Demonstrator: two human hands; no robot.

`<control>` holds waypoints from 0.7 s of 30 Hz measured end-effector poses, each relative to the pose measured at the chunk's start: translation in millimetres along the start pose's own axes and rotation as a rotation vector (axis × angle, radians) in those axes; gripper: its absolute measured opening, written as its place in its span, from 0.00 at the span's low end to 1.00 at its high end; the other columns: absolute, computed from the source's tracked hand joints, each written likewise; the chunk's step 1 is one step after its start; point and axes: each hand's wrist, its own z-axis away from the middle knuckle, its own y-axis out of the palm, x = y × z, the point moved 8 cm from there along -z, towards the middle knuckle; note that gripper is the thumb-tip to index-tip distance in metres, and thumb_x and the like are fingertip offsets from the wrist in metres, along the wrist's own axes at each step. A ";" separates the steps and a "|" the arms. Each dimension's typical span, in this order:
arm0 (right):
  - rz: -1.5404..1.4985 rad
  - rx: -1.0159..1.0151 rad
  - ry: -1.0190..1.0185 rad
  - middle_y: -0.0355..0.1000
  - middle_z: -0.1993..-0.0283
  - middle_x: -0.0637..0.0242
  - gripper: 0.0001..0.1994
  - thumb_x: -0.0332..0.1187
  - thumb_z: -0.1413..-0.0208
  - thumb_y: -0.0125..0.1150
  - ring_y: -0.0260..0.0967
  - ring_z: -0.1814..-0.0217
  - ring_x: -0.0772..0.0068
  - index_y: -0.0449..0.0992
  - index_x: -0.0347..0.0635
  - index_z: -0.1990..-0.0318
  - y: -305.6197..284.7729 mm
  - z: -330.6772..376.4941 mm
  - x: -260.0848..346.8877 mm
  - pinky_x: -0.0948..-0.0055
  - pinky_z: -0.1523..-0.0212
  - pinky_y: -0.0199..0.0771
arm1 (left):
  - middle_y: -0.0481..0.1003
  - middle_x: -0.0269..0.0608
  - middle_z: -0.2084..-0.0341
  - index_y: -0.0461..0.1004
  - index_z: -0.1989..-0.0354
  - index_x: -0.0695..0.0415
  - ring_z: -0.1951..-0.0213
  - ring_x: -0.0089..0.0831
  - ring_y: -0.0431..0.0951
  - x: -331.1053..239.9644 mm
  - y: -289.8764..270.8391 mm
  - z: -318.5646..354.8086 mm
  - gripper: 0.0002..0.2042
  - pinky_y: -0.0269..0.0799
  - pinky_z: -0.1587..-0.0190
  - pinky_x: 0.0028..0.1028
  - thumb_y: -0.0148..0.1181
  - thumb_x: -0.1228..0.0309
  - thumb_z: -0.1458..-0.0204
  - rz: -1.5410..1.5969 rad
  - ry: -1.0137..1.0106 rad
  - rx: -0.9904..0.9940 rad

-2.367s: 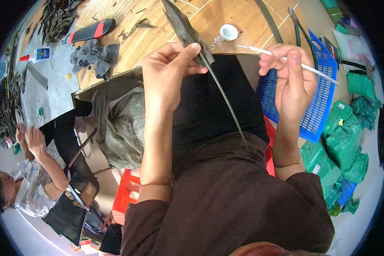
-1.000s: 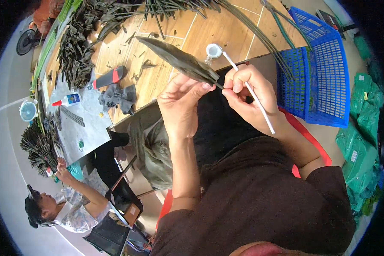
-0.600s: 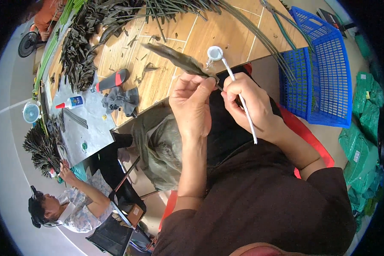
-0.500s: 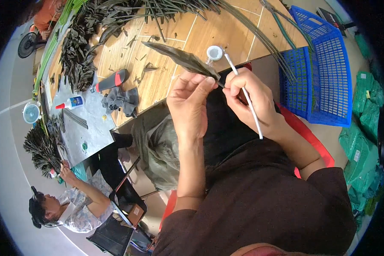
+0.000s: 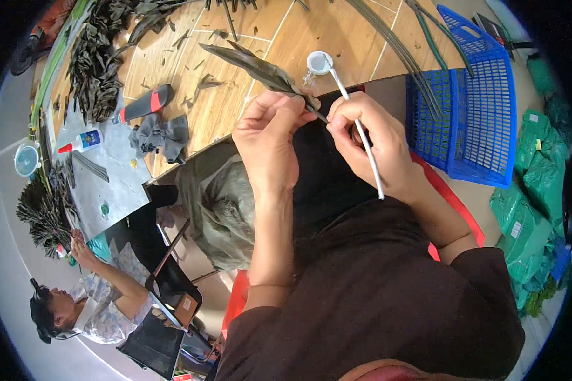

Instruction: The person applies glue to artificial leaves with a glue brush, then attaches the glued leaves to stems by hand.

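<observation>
Between the thumb and fingers of my left hand (image 5: pixel 270 143) is a dark, long-pointed fabric-like leaf (image 5: pixel 254 66), its tip aimed up and left over the table. From its base a thin dark stem (image 5: pixel 319 116) runs to my right hand (image 5: pixel 368 136), whose thumb and forefinger pinch the end. A slim white stick (image 5: pixel 371 164) also lies in the right hand, held across the fingers. Its upper end overlaps a small round white cup (image 5: pixel 310 63) at the table's edge; I cannot tell whether they touch.
On the wooden table (image 5: pixel 286 51) lie dark leaves (image 5: pixel 95 89), a red-and-black tool (image 5: pixel 145 103), grey cloth (image 5: pixel 162 136) and a glue bottle (image 5: pixel 82 141). Long stems (image 5: pixel 394 54) reach toward a blue basket (image 5: pixel 483 120). At lower left sits another person (image 5: pixel 102 298), a hand at a dark bundle.
My hands have drawn slightly apart, so more stem shows between them. The white stick's upper end, beside the cup before, now overlaps it. The whole view has shifted a little.
</observation>
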 end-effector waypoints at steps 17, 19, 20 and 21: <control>-0.152 -0.029 0.274 0.71 0.69 0.69 0.13 0.35 0.40 0.46 0.64 0.70 0.83 0.73 0.34 0.69 -11.7 -34.5 -56.4 0.83 0.67 0.65 | 0.75 0.44 0.74 0.71 0.69 0.66 0.72 0.29 0.77 9.0 -34.0 -25.2 0.05 0.76 0.70 0.25 0.57 0.81 0.55 0.052 -0.054 -0.064; -0.059 -0.022 0.246 0.71 0.70 0.69 0.14 0.35 0.40 0.46 0.64 0.70 0.83 0.73 0.34 0.69 -9.4 -34.4 -63.7 0.83 0.67 0.65 | 0.75 0.43 0.74 0.71 0.69 0.66 0.72 0.30 0.77 11.5 -35.4 -26.0 0.05 0.76 0.70 0.25 0.57 0.81 0.55 0.072 -0.060 -0.058; 0.028 -0.018 0.211 0.71 0.70 0.69 0.14 0.35 0.41 0.46 0.65 0.70 0.83 0.73 0.34 0.68 -7.5 -35.4 -64.0 0.83 0.67 0.65 | 0.75 0.43 0.74 0.71 0.69 0.66 0.73 0.29 0.77 10.4 -35.5 -26.0 0.05 0.76 0.70 0.25 0.57 0.81 0.55 0.072 -0.066 -0.052; 0.023 -0.012 0.211 0.71 0.70 0.69 0.14 0.35 0.41 0.46 0.65 0.70 0.83 0.73 0.34 0.68 -6.2 -35.8 -62.4 0.83 0.67 0.65 | 0.75 0.43 0.75 0.71 0.69 0.66 0.73 0.29 0.77 9.3 -35.6 -25.9 0.05 0.76 0.70 0.25 0.57 0.81 0.55 0.072 -0.071 -0.046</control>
